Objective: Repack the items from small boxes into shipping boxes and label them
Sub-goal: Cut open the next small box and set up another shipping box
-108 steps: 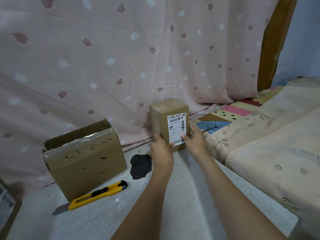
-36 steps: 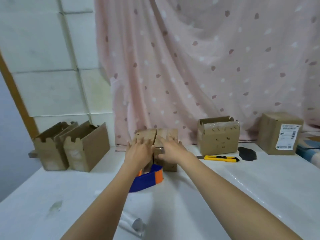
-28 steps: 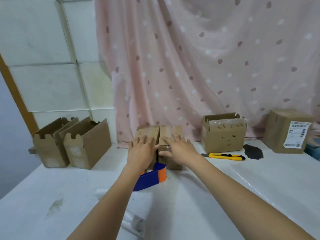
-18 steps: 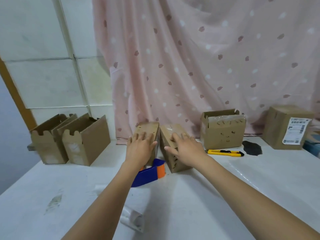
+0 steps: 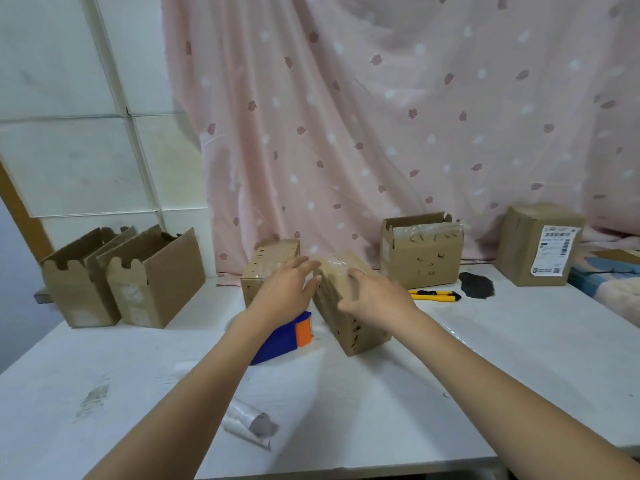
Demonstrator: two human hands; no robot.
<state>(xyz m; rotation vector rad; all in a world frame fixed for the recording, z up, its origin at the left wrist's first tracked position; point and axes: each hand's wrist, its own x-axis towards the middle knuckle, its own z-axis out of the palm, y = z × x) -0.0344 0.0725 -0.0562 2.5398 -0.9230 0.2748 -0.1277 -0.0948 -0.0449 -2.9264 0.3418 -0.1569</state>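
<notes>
Both arms reach forward over the white table (image 5: 485,358) as I watch from the head camera. The right hand (image 5: 375,296) grips the top of a taped small box (image 5: 349,323), fingers curled over its upper edge; the box stands tilted at mid-table. The left hand (image 5: 287,289) lies with fingers extended against a second small box (image 5: 263,268) just beside it, holding nothing. A blue and orange tape dispenser (image 5: 287,336) sits under the left wrist.

At far left, two open cartons (image 5: 138,282) stand side by side; what they contain I cannot tell. Another open-topped box (image 5: 420,252) stands against the pink curtain (image 5: 381,116), a yellow utility knife (image 5: 434,295) lying before it. At far right, a sealed shipping box (image 5: 536,244) bears a white barcode label (image 5: 556,249), its print too small to read.
</notes>
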